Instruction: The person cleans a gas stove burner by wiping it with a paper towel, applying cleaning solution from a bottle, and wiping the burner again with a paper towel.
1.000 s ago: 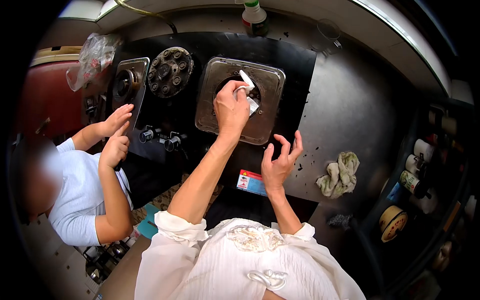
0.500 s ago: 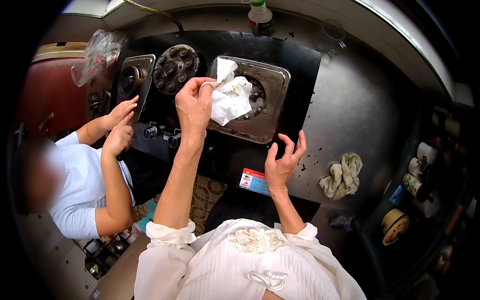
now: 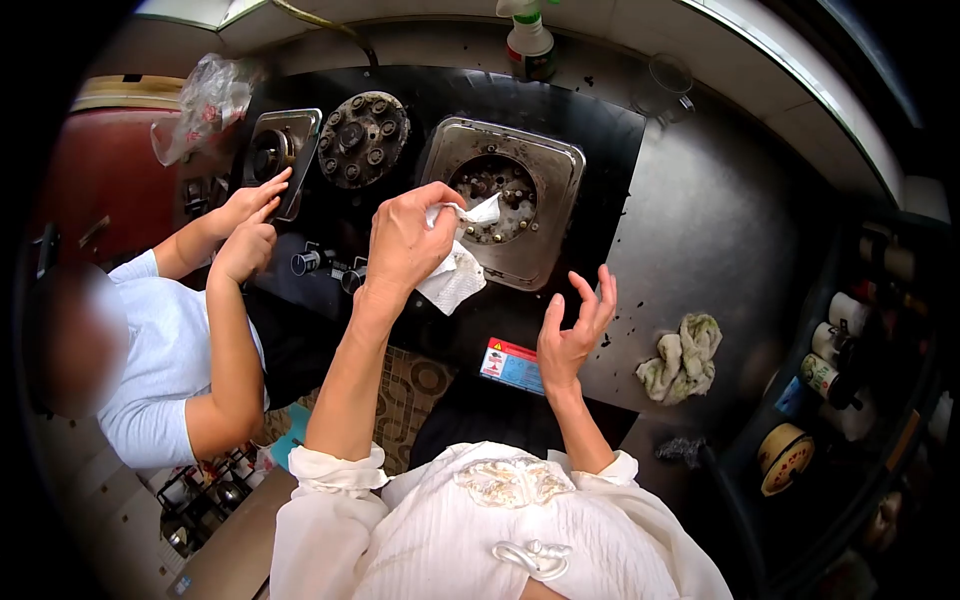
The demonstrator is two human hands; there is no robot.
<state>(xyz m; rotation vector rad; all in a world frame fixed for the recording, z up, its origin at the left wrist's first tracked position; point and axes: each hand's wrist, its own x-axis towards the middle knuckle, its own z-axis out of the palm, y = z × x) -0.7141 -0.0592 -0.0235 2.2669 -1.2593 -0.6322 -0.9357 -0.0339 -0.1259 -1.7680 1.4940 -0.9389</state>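
My left hand pinches a crumpled white paper towel with brownish marks on it. The towel hangs over the front left edge of a square metal burner tray on the black gas stove. In the tray's round opening the burner base shows, grimy, with small brass-coloured fittings. A dark round burner head, dirty too, lies on the stove left of the tray. My right hand is held in the air near the stove's front right edge, fingers apart, holding nothing.
A person at the left has both hands at a second metal burner tray. A stained cloth lies on the steel counter among dark crumbs. Behind stand a spray bottle and a glass mug.
My left hand has moved right and towards me, drawing the paper towel off the burner opening to the tray's front left edge. The right hand has barely shifted.
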